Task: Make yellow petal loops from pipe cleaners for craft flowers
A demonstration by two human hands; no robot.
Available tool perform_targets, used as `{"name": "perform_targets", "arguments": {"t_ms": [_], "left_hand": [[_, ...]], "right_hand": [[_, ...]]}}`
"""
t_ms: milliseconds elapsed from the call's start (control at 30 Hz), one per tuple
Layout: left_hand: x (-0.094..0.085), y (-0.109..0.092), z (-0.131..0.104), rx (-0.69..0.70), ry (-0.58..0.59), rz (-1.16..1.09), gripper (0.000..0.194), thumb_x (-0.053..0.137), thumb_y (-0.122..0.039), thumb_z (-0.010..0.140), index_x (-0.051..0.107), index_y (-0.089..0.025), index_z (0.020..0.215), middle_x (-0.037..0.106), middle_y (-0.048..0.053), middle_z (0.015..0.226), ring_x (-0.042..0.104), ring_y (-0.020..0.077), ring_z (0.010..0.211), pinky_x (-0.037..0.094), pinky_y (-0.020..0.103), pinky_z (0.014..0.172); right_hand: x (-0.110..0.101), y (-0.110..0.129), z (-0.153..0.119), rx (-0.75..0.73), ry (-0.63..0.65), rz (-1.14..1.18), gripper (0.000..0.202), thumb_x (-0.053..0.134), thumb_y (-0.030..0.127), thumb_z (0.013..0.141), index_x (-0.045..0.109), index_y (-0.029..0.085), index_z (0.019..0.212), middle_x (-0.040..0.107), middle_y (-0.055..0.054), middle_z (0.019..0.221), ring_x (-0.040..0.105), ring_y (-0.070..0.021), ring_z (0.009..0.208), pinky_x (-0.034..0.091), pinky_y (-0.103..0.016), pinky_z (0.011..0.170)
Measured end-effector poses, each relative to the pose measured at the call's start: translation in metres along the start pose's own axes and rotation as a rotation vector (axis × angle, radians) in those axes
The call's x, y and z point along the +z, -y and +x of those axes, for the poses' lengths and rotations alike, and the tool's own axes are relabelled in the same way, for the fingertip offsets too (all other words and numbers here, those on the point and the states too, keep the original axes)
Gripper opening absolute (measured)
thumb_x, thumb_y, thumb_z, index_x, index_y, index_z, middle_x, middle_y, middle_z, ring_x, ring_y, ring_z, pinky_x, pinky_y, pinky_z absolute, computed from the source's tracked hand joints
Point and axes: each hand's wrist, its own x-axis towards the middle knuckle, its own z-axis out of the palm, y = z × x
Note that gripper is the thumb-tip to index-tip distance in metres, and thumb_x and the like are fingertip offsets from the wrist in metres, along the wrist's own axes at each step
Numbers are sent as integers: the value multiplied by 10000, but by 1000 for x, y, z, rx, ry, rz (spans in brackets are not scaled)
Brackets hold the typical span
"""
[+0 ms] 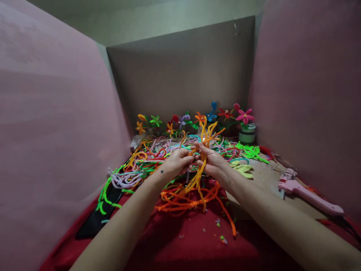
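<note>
The right hand (213,160) grasps yellow-orange pipe cleaners (199,174) over the near red cloth (175,244); the left hand (179,161) curls beside them, its hold unclear. Likely sorting them; the next move calls for steadiness.

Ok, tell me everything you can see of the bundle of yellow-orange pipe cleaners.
The bundle of yellow-orange pipe cleaners looks fuzzy and bendable. The right hand holds it midway, roughly upright. Its tops fan out, some curving; its lower ends splay down toward orange pipe cleaners on the red cloth. The left hand is close beside it; contact is unclear.
</note>
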Motion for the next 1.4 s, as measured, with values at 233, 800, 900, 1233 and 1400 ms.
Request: {"name": "perform_targets", "arguments": {"t_ms": [233,800,900,1233,1400], "left_hand": [[-17,11,-10,-68,56,173,283,553,-427,730,520,-148,703,544,-9,575,353,31,341,235,161,335],[-87,67,27,226,-280,1103,166,468,-235,787,622,-181,758,601,46,793,552,167,722,409,264,644],[-84,67,26,308,-220,1182,157,465,-198,801,618,-168,791,585,63,836,561,166,749,440,277,680],[-74,71,-5,627,-274,1232,243,390,-149,864,565,-127,1033,570,107,1070,509,192,1046,425,340,916],[-112,61,-22,533,-526,1068,269,418,-92,826,616,-173,990,591,60,1050,538,137,1000,432,255,882]], "right_hand": [[-5,-1,1,31,-4,60,109,489,194,865,594,181,843,609,19,633,473,-69,416,323,-143,327],[-12,2,-1,-25,-164,105,265,373,211,904,587,151,760,619,-34,519,529,-107,394,435,-201,385],[0,-7,-1,56,-35,93,254,380,209,902,608,138,816,650,-59,574,555,-113,412,450,-201,387],[14,-46,52,103,-58,63,251,360,179,903,594,147,821,695,-101,733,681,-207,707,565,-395,628],[-1,-50,68,78,-97,-4,255,360,179,900,593,134,806,693,-121,773,683,-234,772,546,-444,717]]}}
